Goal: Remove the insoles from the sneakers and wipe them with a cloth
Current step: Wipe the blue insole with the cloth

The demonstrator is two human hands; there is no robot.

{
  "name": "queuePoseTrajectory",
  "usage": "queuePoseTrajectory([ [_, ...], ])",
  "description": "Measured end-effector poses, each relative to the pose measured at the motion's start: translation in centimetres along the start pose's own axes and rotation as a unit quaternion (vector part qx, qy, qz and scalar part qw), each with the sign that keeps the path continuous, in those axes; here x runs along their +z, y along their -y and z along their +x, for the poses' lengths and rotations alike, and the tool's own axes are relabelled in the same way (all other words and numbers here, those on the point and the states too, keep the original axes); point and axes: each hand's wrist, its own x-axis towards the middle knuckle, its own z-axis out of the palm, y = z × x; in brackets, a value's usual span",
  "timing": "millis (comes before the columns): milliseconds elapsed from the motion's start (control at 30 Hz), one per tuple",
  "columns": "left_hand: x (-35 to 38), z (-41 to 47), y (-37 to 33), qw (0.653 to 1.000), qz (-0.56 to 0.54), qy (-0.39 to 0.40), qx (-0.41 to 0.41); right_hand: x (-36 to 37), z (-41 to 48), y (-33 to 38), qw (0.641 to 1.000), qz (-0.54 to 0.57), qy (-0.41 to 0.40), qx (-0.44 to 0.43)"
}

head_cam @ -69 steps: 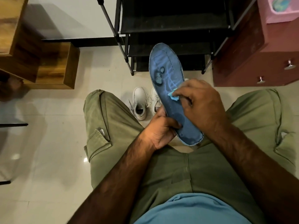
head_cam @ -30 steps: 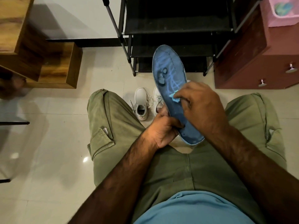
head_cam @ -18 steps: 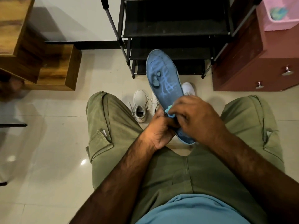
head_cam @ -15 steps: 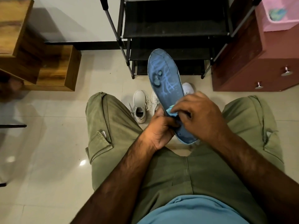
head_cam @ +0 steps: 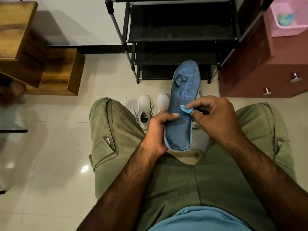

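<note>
— Head view: our left hand (head_cam: 156,130) grips the heel end of the blue insole (head_cam: 183,100), thumb laid across it.
— And our right hand (head_cam: 215,117) pinches the small cloth (head_cam: 185,109) against its right edge; half a second ago it covered the middle. The toe now leans right, above the sneakers (head_cam: 146,110) on the floor (head_cam: 50,164).

The scene is lit dimly and warmly from above. Two small glare spots are reflected in the glossy cream floor tiles (head_cam: 50,147). Soft shadows are thrown on the wall by the stepped wooden furniture (head_cam: 16,30). Straight lines are bowed near the edges. The worn blue foam insole (head_cam: 180,130) is rendered sharp.
</note>
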Motion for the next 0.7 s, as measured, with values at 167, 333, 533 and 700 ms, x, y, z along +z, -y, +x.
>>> queuePoseTrajectory([
  [167,-0.6,0.3,-0.3,0.998,-0.044,0.047,-0.021,-0.4,-0.5,0.2,0.994,-0.057,0.047,-0.081],
  [333,0.1,0.4,-0.1,0.999,-0.029,-0.009,0.016,0.1,-0.7,0.6,0.966,-0.164,0.093,-0.174],
  [533,-0.2,0.5,-0.2,0.996,-0.062,-0.037,0.061,0.9,-0.6,1.3,0.957,-0.211,0.046,-0.196],
  [700,-0.8,0.4,0.1,0.99,-0.105,0.017,0.091,0.7,0.3,0.6,0.945,-0.255,0.076,-0.189],
])
